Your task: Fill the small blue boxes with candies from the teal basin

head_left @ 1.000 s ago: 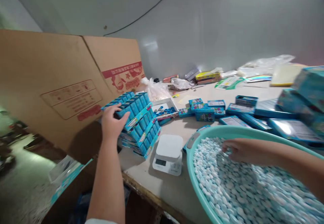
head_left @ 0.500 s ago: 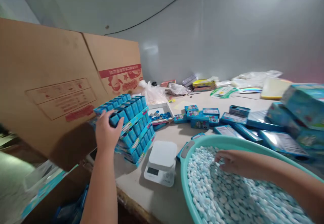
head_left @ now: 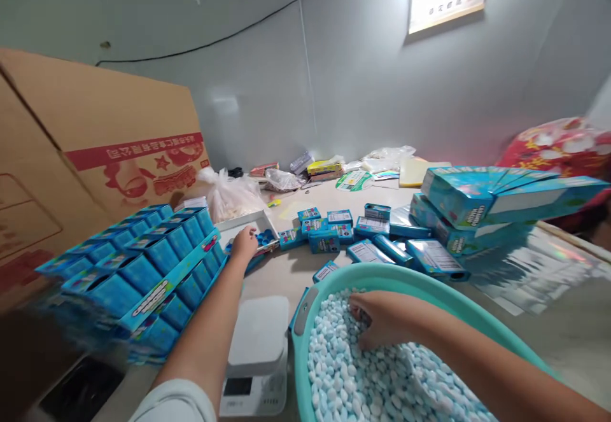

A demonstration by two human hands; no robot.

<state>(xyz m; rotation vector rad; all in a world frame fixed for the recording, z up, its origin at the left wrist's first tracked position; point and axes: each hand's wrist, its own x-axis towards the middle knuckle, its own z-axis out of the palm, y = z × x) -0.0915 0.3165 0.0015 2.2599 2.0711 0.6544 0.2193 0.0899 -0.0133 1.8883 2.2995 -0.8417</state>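
My left hand (head_left: 244,244) reaches over a white shallow tray (head_left: 265,217) with small blue pieces in it. Its fingers are curled down at the pieces; what is between them is hidden. My right hand (head_left: 382,317) lies among pale blue and white candies (head_left: 337,371), its fingers curled in around some of them. A turquoise basin (head_left: 301,358) holds the candies. Stacked display trays of small blue boxes (head_left: 157,269) stand left of my left forearm. Between the stack and the basin sits a white kitchen scale (head_left: 260,330), its plate bare.
Blue candy boxes (head_left: 324,240) lie scattered behind the basin. Larger blue cartons (head_left: 458,199) are piled at right, beside clear plastic packaging (head_left: 515,275). A big brown cardboard box (head_left: 119,116) rises at left. A plastic bag (head_left: 231,196) sits behind the tray.
My left hand has let go of the top of the box stack and moved right to the white tray. My right hand stays in the candies. The view has swung right.
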